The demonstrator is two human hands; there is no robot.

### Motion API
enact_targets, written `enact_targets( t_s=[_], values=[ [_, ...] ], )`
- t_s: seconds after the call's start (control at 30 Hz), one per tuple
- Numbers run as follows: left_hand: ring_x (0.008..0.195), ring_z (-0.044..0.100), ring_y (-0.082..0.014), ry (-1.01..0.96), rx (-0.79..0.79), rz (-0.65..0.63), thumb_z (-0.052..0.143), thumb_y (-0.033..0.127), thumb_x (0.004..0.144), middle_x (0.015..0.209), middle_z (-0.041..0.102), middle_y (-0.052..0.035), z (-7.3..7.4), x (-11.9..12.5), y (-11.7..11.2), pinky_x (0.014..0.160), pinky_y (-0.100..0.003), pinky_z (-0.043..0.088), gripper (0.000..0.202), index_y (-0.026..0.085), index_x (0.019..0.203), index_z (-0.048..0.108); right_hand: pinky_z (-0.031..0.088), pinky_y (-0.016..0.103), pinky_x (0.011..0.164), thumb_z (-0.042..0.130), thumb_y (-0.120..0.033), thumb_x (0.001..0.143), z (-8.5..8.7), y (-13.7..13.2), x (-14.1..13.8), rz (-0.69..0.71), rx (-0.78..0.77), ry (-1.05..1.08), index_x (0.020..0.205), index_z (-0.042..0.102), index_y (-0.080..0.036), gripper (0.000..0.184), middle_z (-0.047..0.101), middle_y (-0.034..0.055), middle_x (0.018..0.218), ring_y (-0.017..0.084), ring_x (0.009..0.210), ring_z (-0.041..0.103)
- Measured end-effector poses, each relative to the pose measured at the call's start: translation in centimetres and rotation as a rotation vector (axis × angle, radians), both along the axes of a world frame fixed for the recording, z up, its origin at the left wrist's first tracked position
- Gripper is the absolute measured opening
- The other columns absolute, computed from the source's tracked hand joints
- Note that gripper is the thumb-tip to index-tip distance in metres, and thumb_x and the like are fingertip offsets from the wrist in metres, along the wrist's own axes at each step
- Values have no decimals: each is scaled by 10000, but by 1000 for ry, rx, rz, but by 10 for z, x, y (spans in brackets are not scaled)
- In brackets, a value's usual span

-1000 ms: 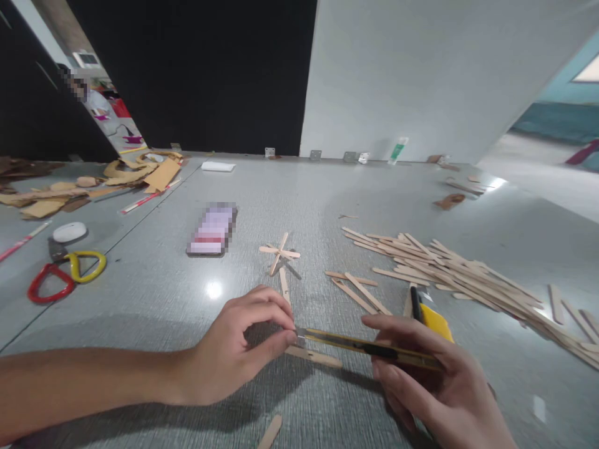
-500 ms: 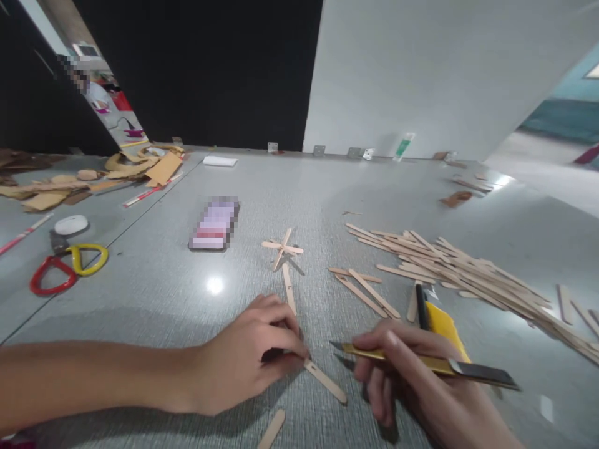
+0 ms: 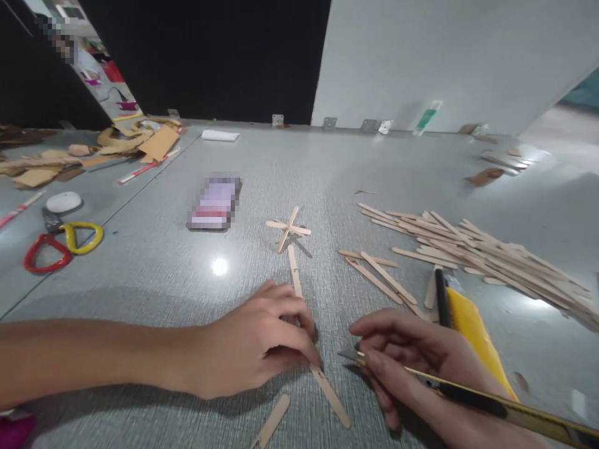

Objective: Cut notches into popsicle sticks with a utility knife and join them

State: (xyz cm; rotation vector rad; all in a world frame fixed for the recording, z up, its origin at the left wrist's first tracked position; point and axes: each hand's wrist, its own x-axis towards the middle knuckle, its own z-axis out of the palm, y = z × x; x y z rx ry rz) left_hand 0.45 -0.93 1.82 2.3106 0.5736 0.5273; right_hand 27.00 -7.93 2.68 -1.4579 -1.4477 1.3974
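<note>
My left hand (image 3: 271, 340) is closed, fingertips pinching a wooden craft stick (image 3: 331, 396) against the table. Beyond the fingers, a notched stick section (image 3: 294, 265) shows; whether it is the same stick is hidden by the hand. In my right hand (image 3: 416, 368) is a slim yellow-and-black craft knife (image 3: 468, 393), blade out and pointing left, a little apart from the stick. Ahead of the left hand stands a small star of crossed craft sticks (image 3: 289, 229). A loose stick (image 3: 274, 419) lies at the near edge of view.
Several sticks form a pile (image 3: 472, 249) at right. A yellow object with a black bar (image 3: 472, 330) lies beside my right hand. Leftward are a phone (image 3: 215, 202), scissors (image 3: 65, 243), a white mouse (image 3: 63, 202) and cardboard scraps (image 3: 159, 143). A person is at far left.
The knife has turned in my right hand, so its handle now slants down to the right across the palm. My left hand keeps its pinch on the stick. The whole view has shifted slightly.
</note>
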Motion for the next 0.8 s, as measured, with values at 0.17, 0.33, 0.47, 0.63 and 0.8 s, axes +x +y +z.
enact_targets(
  t_s=[0.17,0.33,0.47,0.63,0.8],
  values=[
    [979,630,-200,-4,17,4,639,83,990,1006,738,-26,-1,1,-1,971,-388,428,229,252,1035,785,543,196,471,642,-522,1046,-2,-3,0,171,-45,-42,761,704,-223,419,695,-6,508,126,447,673],
    [971,629,-194,-28,7,18,643,109,995,970,723,-29,-2,2,-2,962,-373,449,171,215,1044,767,569,243,523,570,-435,1091,-5,-4,8,306,333,-316,1065,780,-255,278,744,22,745,149,557,691],
    [954,614,-195,-47,-7,81,645,170,1019,972,702,-44,-1,3,-2,934,-355,488,112,203,1037,751,539,231,543,605,-362,1077,-5,-1,9,451,659,-534,1289,765,-305,272,698,20,845,142,606,665],
    [897,599,-179,-45,-37,74,654,158,1012,908,678,-21,1,4,-2,926,-351,476,116,192,913,705,514,214,573,521,-260,1105,-2,-1,4,568,796,-675,1379,704,-283,330,699,15,875,130,624,650],
    [942,602,-186,-23,-66,53,655,129,1007,920,664,-12,1,3,-2,935,-351,441,103,198,940,692,519,274,587,393,-185,1132,-6,-4,2,574,844,-717,1245,710,-213,337,704,52,912,164,651,668]
  ],
)
